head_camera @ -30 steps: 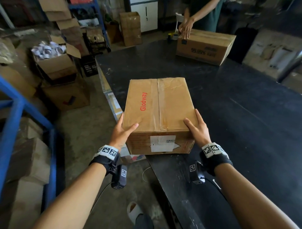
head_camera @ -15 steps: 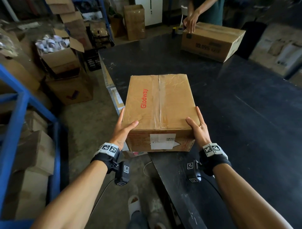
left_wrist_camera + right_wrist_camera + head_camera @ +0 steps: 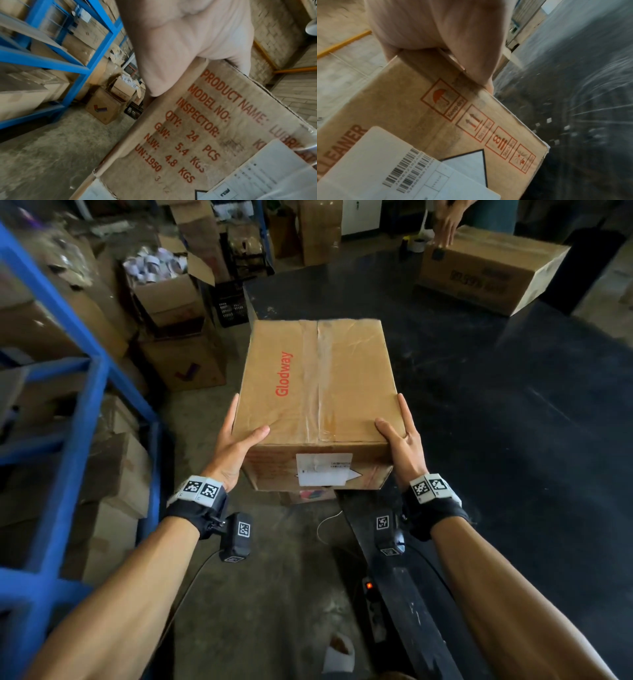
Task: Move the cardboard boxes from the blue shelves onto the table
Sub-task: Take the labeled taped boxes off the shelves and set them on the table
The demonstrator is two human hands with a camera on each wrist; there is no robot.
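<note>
A taped brown cardboard box (image 3: pixel 318 385) printed "Glodway" lies lengthwise at the near left corner of the black table (image 3: pixel 513 440), its left side and near end past the table edge. My left hand (image 3: pixel 236 440) grips its near left corner, thumb on top and fingers down the side. My right hand (image 3: pixel 400 436) grips the near right corner the same way. The left wrist view shows the left hand (image 3: pixel 180 40) on the box's printed end (image 3: pixel 205 135); the right wrist view shows the right hand (image 3: pixel 428 27) on the labelled end (image 3: pixel 436 121). Blue shelves (image 3: pixel 78 405) holding more boxes stand at my left.
At the table's far right another person's hand (image 3: pixel 445 220) rests on a second box (image 3: pixel 489 265). On the floor to the left are an open box of white rolls (image 3: pixel 161 282), closed boxes (image 3: pixel 185 364) and a black crate (image 3: pixel 231 306). A power strip (image 3: pixel 370 587) lies below the table.
Both hands keep the same hold on the box's near corners. The view has moved closer and tilted down, and the box fills more of it; the wrist views are blurred by motion.
</note>
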